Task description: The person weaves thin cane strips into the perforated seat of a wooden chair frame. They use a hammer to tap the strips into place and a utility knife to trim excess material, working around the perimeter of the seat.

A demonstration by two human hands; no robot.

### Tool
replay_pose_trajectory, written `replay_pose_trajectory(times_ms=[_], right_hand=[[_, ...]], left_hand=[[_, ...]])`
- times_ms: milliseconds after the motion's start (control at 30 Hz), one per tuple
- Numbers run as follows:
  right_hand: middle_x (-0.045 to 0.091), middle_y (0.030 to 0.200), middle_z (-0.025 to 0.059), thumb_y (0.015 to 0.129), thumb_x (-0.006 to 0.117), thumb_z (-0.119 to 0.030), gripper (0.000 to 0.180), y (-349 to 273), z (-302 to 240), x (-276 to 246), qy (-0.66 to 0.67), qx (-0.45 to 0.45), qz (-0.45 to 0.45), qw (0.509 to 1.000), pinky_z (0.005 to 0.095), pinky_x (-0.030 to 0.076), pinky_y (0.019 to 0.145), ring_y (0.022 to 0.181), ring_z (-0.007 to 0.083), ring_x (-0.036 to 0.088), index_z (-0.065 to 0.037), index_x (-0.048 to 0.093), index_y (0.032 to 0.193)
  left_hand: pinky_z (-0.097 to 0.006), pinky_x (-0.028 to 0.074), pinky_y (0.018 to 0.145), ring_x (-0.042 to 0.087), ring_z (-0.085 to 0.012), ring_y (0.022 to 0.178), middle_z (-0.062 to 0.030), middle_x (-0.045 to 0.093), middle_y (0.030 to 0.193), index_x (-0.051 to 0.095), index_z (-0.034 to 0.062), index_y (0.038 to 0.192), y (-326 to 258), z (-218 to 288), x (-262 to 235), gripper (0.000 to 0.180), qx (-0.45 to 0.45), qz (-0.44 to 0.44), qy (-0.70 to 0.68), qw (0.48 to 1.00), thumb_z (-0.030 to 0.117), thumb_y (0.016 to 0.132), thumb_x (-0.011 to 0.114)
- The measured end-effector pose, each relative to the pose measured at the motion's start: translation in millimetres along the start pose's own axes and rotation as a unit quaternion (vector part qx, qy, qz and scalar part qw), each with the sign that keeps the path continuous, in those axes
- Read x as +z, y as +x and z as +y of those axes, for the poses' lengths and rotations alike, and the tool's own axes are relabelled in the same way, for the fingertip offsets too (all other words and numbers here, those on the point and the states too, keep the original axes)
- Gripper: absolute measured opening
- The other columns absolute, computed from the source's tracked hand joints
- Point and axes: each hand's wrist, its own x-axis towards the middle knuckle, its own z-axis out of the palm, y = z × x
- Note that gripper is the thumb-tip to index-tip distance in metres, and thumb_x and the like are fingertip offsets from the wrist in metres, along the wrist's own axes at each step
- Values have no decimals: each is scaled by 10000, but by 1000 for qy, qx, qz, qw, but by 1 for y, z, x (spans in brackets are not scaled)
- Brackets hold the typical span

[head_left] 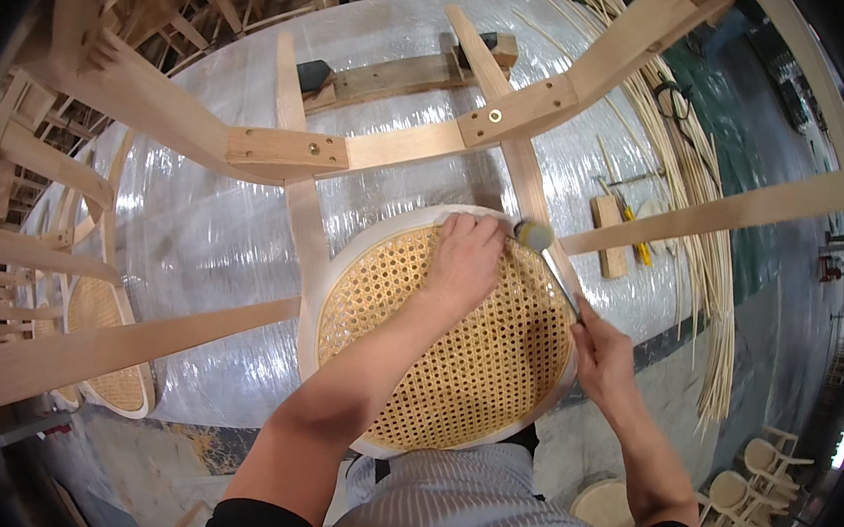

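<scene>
A round woven cane panel [474, 358] with a pale rim lies in front of me against my body. It is joined to a light wooden chair frame [402, 146] with a curved, screwed rail. My left hand [468, 258] presses at the panel's far edge, fingers bent together; whatever is under the fingertips is hidden. In my right hand [603, 355], at the panel's right side, is the metal handle of a hammer [533, 235] with a rounded, yellowish-grey head. The head is beside my left fingertips, over the rim; I cannot tell whether it touches.
Plastic film covers the table [204, 234]. Long cane strips [707, 278] line its right edge, near scissors [673, 102], a wooden block [608, 238] and a yellow-handled tool [640, 240]. A padded wooden support [388, 82] is under the frame. Chair frames [59, 172] crowd the left.
</scene>
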Motion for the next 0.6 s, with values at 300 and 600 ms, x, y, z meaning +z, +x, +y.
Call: replay_pose_trajectory(times_ms=[300, 600], right_hand=[[712, 958, 246, 1028, 651, -69, 433, 8, 10, 3, -4, -55, 73, 996, 470, 567, 709, 793, 425, 721, -74, 622, 1460], [724, 994, 237, 1005, 658, -34, 444, 4, 15, 4, -10, -53, 53, 997, 399, 590, 749, 804, 377, 737, -23, 621, 1447]], left_hand=[[-464, 463, 1015, 566, -322, 1040, -96, 633, 1110, 719, 16, 1136, 0, -1, 1, 365, 8, -1, -7, 1000, -14, 776, 664], [-458, 472, 992, 564, -314, 1010, -82, 615, 1061, 729, 32, 1142, -2, -2, -3, 352, 10, 1, -16, 1000, 8, 796, 670]])
